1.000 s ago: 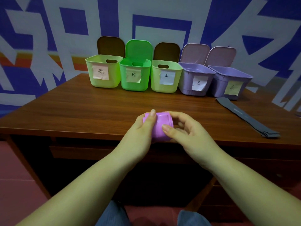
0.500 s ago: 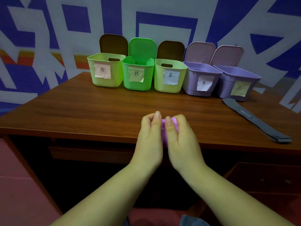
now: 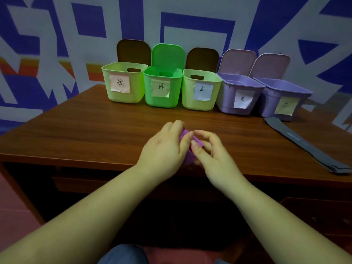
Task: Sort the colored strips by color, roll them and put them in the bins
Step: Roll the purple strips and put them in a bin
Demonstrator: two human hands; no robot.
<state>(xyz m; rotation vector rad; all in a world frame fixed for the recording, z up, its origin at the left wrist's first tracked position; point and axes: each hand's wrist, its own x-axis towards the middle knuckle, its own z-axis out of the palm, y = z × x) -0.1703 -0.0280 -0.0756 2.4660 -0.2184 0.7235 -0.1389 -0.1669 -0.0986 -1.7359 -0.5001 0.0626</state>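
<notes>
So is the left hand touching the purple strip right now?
Touching. The head view shows the left hand gripping the rolled purple strip, fingers curled over it.

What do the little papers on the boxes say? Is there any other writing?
"粉" on the paper note on the far-left light green bin.
"绿" on the note on the bright green bin.
"蓝" on the note on the third bin.
Probably "紫" on the note on the fourth, purple bin; too small to be sure.
The note on the far-right purple bin: blurred, unreadable.
A pale mark on the grey strips: unreadable.
</notes>
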